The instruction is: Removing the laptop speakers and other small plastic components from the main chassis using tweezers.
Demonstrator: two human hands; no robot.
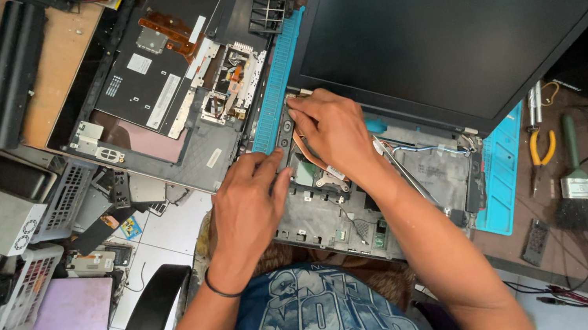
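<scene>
- My left hand lies flat, fingers together, pressing the left edge of the opened laptop base.
- My right hand is curled, fingertips pinching a small part at the hinge corner; the part itself is hidden.
- The base rests on a blue mat, its dark screen tilted back.

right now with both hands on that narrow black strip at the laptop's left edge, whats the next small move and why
Probably lift the strip gently: the left hand pins its near end, the right hand its far end, over the open laptop base.
</scene>
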